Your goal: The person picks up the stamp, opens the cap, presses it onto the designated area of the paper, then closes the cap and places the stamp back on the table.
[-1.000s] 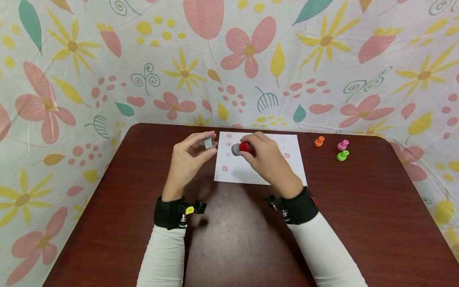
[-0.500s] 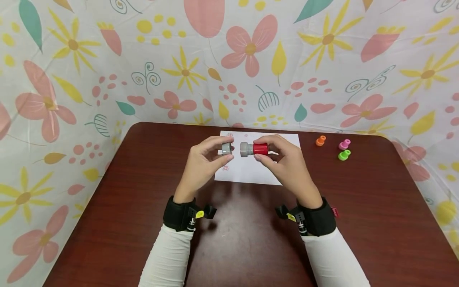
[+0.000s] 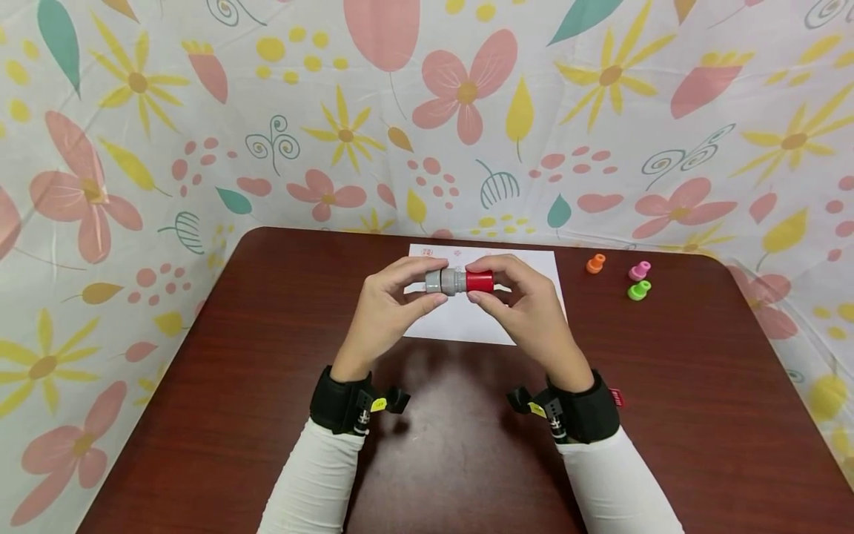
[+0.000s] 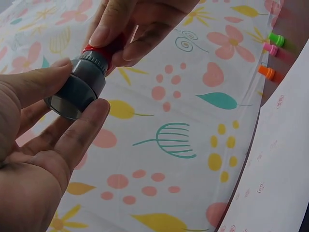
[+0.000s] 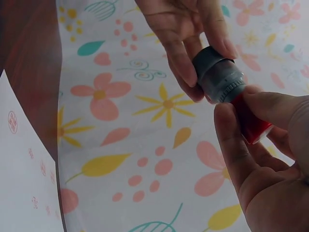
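Observation:
My right hand (image 3: 527, 297) pinches the red handle of a self-inking stamp (image 3: 479, 281) between thumb and fingers. The stamp lies sideways in the air over the paper, its grey end pointing left. On that end sits a grey cap (image 3: 433, 282), which my left hand (image 3: 394, 304) holds between thumb and fingertips. Cap and stamp line up and meet, as the left wrist view shows with the cap (image 4: 72, 99) against the stamp's grey collar. Below is a white paper sheet (image 3: 460, 322) with red stamp prints, partly hidden by the hands.
Small stamps in orange (image 3: 596, 263), pink (image 3: 639, 271) and green (image 3: 638, 290) stand at the right of the sheet on the dark wooden table (image 3: 667, 408). A flower-printed cloth (image 3: 427, 111) hangs behind the table and along its sides.
Both hands came together over the paper. The right hand turned the stamp sideways, and the left hand moved right, bringing the grey cap onto the stamp's end.

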Demonstrator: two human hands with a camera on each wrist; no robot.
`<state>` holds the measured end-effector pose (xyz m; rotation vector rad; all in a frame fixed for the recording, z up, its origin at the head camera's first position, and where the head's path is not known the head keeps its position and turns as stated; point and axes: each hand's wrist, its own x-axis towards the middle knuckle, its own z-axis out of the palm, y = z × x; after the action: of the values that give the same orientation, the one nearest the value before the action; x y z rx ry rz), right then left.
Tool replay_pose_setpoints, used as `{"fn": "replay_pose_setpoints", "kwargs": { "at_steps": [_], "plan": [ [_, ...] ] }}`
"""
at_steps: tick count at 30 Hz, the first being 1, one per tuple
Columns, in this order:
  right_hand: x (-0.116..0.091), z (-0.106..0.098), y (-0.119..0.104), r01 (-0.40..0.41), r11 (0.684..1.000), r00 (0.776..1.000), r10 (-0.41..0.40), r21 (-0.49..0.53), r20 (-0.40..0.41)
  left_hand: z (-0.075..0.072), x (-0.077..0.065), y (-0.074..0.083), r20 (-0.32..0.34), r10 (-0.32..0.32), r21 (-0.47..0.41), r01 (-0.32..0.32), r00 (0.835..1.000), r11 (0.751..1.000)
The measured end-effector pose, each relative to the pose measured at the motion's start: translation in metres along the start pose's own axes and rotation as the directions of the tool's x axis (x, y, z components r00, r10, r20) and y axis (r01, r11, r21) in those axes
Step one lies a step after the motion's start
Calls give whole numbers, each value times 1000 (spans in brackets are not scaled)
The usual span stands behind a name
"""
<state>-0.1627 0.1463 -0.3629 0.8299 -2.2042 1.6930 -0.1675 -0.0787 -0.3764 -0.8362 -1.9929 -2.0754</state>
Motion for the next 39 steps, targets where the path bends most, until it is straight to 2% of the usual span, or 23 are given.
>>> {"fn": "replay_pose_setpoints", "kwargs": {
  "at_steps": [8, 18, 21, 23, 24, 25, 28, 29, 30, 32, 33, 39],
  "plan": [
    [-1, 5, 3, 10, 1000, 1000, -10, 1, -4, 3, 0, 0, 11, -17, 46, 17, 1000, 999],
    [-3, 8, 4, 38, 998, 999, -39, -58, -31, 6, 0, 0, 13, -31, 72, 30, 999, 997],
    [-3, 9, 4, 52, 993, 998, -56, -106, -42, 6, -1, 0, 11, -19, 131, 17, 1000, 991],
    [-3, 10, 4, 71, 984, 995, -81, -166, -56, 7, -1, 0, 15, 27, 260, -30, 1000, 965],
    [-3, 11, 4, 84, 976, 993, -99, -199, -64, 8, -1, 0, 19, 63, 340, -66, 998, 938],
    [-3, 12, 4, 99, 967, 990, -119, -234, -73, 9, -1, -1, 23, 100, 423, -100, 995, 901],
    [-3, 15, 3, 142, 934, 979, -181, -327, -94, 16, -1, -2, 48, 216, 625, -198, 975, 755],
    [-3, 16, 3, 153, 925, 975, -199, -348, -99, 18, -1, -2, 55, 243, 660, -218, 969, 719],
    [-3, 17, 2, 163, 917, 971, -214, -365, -103, 21, -1, -2, 57, 259, 682, -227, 964, 695],
    [-4, 19, 2, 176, 904, 966, -235, -389, -108, 25, -1, -2, 54, 272, 709, -228, 961, 668],
    [-3, 20, 3, 182, 900, 964, -243, -396, -109, 27, -1, -2, 47, 271, 716, -222, 961, 662],
    [-3, 27, 6, 216, 851, 947, -302, -479, -111, 37, -2, -3, 3, 227, 728, -157, 974, 667]
  ]
}}
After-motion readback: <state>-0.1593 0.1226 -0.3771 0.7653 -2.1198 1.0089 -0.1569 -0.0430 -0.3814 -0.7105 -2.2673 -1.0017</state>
